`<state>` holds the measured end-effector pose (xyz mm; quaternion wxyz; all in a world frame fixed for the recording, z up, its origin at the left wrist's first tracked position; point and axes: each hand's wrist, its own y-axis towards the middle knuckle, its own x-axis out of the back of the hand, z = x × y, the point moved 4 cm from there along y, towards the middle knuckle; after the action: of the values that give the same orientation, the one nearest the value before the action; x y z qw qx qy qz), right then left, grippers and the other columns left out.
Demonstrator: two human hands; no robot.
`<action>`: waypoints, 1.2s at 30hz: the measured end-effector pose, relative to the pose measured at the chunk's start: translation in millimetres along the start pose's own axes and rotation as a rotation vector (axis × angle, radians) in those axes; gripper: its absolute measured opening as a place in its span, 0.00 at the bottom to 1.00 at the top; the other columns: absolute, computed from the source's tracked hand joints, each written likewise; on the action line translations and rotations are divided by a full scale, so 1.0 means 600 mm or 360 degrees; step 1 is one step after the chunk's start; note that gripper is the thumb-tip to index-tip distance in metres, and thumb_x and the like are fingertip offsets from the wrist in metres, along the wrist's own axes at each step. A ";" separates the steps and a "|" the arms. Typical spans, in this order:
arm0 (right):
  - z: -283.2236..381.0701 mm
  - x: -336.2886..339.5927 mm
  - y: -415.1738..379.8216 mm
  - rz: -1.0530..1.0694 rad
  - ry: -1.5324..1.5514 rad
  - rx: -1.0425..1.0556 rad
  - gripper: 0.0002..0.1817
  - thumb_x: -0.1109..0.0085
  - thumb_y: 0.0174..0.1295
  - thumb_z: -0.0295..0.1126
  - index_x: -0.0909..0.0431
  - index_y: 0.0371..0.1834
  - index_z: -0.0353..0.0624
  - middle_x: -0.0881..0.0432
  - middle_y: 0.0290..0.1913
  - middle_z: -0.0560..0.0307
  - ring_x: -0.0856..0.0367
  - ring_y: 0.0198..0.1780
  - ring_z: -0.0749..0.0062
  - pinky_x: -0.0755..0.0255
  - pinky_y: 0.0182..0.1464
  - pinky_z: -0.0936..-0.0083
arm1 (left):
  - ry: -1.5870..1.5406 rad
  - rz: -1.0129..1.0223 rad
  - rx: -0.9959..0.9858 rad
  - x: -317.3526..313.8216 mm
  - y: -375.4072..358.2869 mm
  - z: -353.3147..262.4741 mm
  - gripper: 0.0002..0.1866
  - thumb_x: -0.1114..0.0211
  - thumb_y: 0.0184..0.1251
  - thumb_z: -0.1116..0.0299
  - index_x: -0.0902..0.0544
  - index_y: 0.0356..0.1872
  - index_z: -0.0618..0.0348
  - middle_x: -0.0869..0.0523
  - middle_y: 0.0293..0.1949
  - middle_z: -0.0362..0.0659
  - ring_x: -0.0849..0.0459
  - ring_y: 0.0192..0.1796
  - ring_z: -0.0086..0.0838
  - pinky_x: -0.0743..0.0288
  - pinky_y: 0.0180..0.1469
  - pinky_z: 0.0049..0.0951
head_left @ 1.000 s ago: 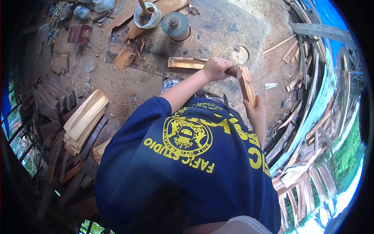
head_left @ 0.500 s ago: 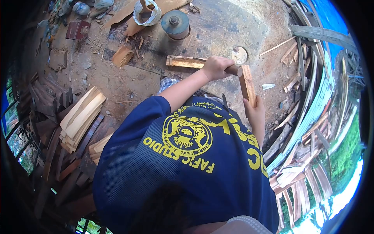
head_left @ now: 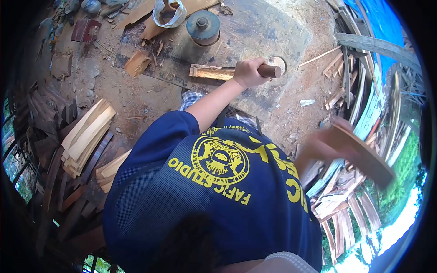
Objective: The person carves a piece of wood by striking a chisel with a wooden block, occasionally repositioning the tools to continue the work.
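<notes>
My left hand (head_left: pixel 248 73) is wrapped round the thick wooden handle (head_left: pixel 270 71) of a tool; the rest of that tool is hidden. Just left of this hand, a squared wooden piece (head_left: pixel 211 72) lies on the worn board (head_left: pixel 255 32). A pale round wooden patch (head_left: pixel 276 63) shows behind the handle's end. Out to the right, smeared by motion, my right hand (head_left: pixel 324 146) grips a flat wooden slat (head_left: pixel 366 154), raised and slanting down to the right.
A blue-grey round metal object (head_left: pixel 203 27) with a top knob and a white tub (head_left: pixel 169 13) stand at the back. A wood chunk (head_left: pixel 137 63) lies nearer. Stacked slats (head_left: pixel 88 136) are on the left; long planks (head_left: pixel 364 109) and a blue tarp (head_left: pixel 382 27) line the right.
My right hand has swung the wooden slat away from the handle, out to the right. My left hand has shifted slightly up and left, and the handle now lies more level.
</notes>
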<state>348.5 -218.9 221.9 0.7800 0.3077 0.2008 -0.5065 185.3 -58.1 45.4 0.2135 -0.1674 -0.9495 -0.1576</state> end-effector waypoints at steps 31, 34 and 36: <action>-0.116 0.114 0.008 0.0542 -0.1835 0.0079 0.20 0.46 0.67 0.40 0.24 0.49 0.32 0.20 0.39 0.46 0.21 0.38 0.65 0.24 0.48 0.72 | 0.0090 0.0037 -0.0028 -0.053 -0.009 0.033 0.12 0.26 0.45 0.56 0.21 0.22 0.45 0.17 0.18 0.39 0.14 0.23 0.35 0.23 0.27 0.35; -0.140 0.067 -0.031 0.0658 -0.1801 -0.1293 0.19 0.39 0.63 0.38 0.25 0.52 0.36 0.21 0.35 0.54 0.21 0.33 0.70 0.24 0.36 0.75 | 0.0200 0.0205 -0.0128 -0.054 -0.041 0.048 0.10 0.27 0.44 0.58 0.21 0.22 0.46 0.17 0.18 0.39 0.15 0.23 0.35 0.23 0.27 0.35; -0.115 0.036 -0.017 0.0611 -0.1751 -0.1795 0.21 0.36 0.61 0.38 0.26 0.53 0.39 0.22 0.32 0.57 0.21 0.29 0.71 0.24 0.30 0.75 | 0.0210 0.0198 -0.0143 -0.064 -0.036 0.062 0.10 0.27 0.44 0.59 0.21 0.23 0.46 0.17 0.18 0.40 0.15 0.23 0.35 0.23 0.28 0.35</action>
<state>347.7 -189.2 154.9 0.8782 -0.3957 -0.0428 -0.2651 196.5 -73.6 -9.1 0.2773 -0.2248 -0.9131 -0.1972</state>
